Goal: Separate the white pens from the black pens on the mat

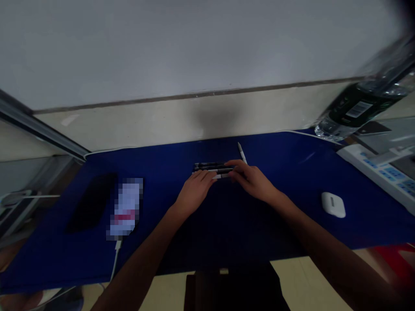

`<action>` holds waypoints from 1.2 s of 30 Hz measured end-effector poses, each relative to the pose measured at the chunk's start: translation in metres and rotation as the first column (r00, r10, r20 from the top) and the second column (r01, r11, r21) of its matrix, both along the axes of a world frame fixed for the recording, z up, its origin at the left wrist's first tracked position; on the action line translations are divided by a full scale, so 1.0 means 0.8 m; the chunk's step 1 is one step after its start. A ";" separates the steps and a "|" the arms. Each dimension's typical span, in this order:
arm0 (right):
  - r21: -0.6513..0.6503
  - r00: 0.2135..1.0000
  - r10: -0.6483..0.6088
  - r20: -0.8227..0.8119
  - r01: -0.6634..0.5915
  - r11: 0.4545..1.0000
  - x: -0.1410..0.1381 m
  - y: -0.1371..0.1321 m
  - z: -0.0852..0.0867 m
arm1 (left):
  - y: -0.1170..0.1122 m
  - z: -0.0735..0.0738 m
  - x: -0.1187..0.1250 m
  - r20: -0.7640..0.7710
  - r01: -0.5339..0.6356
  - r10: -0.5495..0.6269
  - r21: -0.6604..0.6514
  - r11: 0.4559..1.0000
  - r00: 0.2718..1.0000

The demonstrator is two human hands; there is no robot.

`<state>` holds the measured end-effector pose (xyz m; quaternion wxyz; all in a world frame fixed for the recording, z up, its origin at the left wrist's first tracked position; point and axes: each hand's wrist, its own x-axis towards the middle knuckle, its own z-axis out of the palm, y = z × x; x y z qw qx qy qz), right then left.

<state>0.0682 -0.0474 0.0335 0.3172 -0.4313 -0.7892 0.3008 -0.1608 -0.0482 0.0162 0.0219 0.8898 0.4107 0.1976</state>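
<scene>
Several pens [210, 165] lie side by side in a row at the middle of the blue desktop, dark ones at the back. A white-and-grey pen [223, 176] is at the front of the row, nearest me. My left hand [197, 188] has its fingers curled over the left end of this front pen. Thumb and fingers of my right hand [252, 178] close on the right ends of the pens. Which of them it grips, I cannot tell exactly. One separate white pen [242, 153] lies slanted just behind my right hand, its near end close to the fingers.
A phone [126, 207] with a white charging cable and a dark flat object [92, 201] lie at left. On the right are a white earbud case [333, 204], a power strip [379, 172] and a plastic bottle [356, 108]. A wall [168, 123] borders the desktop [233, 229].
</scene>
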 end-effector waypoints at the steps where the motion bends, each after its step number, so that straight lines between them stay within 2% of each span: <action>1: 0.010 1.000 0.003 -0.014 -0.002 1.000 0.000 0.000 -0.001 | 0.000 0.000 0.000 -0.004 -0.003 0.003 0.001 1.000 1.000; 6: 0.118 0.997 -0.020 -0.069 0.028 0.993 0.001 0.002 -0.003 | -0.002 0.004 0.002 0.037 -0.055 0.056 -0.019 0.998 0.998; 12: -0.001 0.997 -0.022 -0.070 0.022 1.000 0.000 0.001 -0.003 | -0.006 0.004 0.008 0.020 -0.058 0.060 -0.064 0.996 0.998; 18: 0.083 0.998 -0.013 -0.054 0.017 0.996 -0.002 0.000 -0.005 | -0.005 0.003 0.005 0.025 -0.126 0.127 -0.032 0.992 0.992; 24: 0.007 0.999 -0.007 -0.031 0.007 1.000 -0.001 0.000 -0.005 | -0.005 0.004 0.005 0.034 -0.124 0.125 -0.034 0.992 0.991; 29: 0.108 0.998 -0.009 -0.061 0.015 0.994 -0.002 0.001 -0.005 | -0.007 0.006 0.005 0.037 -0.142 0.145 -0.055 0.988 0.989; 36: 0.030 0.999 0.010 -0.032 -0.009 1.000 -0.002 0.000 -0.004 | -0.008 0.009 0.008 0.035 -0.138 0.141 -0.067 0.988 0.989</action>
